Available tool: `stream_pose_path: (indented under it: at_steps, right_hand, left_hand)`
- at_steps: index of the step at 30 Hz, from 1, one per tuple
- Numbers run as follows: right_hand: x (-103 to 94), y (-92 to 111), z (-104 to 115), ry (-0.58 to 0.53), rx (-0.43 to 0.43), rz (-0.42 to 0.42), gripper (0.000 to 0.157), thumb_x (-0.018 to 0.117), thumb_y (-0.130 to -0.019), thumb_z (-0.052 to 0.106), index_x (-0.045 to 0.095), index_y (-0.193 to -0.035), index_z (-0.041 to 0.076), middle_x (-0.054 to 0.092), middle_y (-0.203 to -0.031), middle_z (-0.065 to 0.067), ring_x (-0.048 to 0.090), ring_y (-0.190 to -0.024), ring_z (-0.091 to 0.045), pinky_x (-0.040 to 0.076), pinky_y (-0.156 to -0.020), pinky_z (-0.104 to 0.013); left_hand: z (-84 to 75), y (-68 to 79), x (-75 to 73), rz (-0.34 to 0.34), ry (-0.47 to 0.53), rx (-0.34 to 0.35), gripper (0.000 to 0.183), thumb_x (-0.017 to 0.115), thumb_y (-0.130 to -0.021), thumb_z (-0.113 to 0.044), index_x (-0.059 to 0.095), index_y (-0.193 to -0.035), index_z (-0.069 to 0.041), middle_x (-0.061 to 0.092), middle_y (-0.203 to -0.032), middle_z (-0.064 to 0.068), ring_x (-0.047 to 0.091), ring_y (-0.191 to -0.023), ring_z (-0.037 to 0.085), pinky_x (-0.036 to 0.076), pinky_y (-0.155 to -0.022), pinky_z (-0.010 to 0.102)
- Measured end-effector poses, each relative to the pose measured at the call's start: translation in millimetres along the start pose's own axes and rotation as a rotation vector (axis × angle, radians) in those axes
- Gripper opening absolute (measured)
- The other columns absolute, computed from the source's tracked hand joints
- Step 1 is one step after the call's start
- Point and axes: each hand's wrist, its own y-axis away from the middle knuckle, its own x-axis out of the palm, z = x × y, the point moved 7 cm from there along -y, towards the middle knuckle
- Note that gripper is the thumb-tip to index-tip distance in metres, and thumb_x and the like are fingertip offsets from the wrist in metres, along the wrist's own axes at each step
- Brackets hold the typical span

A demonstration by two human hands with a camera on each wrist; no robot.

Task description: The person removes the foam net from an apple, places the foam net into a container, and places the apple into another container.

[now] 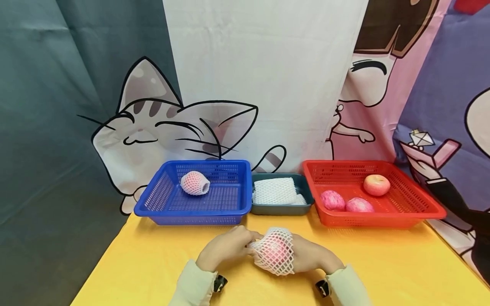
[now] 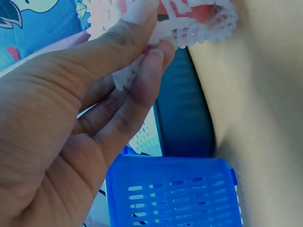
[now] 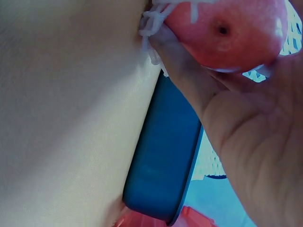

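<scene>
Over the yellow table, my right hand (image 1: 309, 254) holds a pink-red apple (image 3: 246, 40) partly covered by a white foam net sleeve (image 1: 276, 268). The thumb lies along the fruit with net strands at its tip in the right wrist view, where the apple's dimpled end shows bare. From the other side, my left hand (image 1: 229, 246) pinches the gathered end of the sleeve between thumb and fingers. That pinch shows closely in the left wrist view, with the net (image 2: 189, 32) stretching away from the fingertips. The right fingers are mostly hidden behind net and apple.
A blue basket (image 1: 199, 219) at the back left holds one netted fruit (image 1: 194, 183). Between the baskets, a dark teal tray (image 1: 281, 209) carries stacked white foam nets (image 1: 274, 191). In the red basket (image 1: 379, 220) lie three bare fruits, one an apple (image 1: 377, 185). A printed curtain hangs behind.
</scene>
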Motion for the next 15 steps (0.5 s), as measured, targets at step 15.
stream_pose_path:
  at_steps: [15]
  right_hand:
    - [-14.3,9,-9,0.015,0.059,0.013,0.039,0.067,-0.093,0.039,0.061,-0.126,0.021,0.066,-0.115,0.008,0.06,-0.104,-0.004,0.053,-0.095,-0.032]
  left_hand:
    - [-9.3,-8.5,1.9,0.036,-0.016,0.003,0.013,0.059,-0.1,-0.022,0.063,-0.088,-0.018,0.046,-0.065,-0.01,0.04,-0.057,-0.001,0.039,-0.058,0.012]
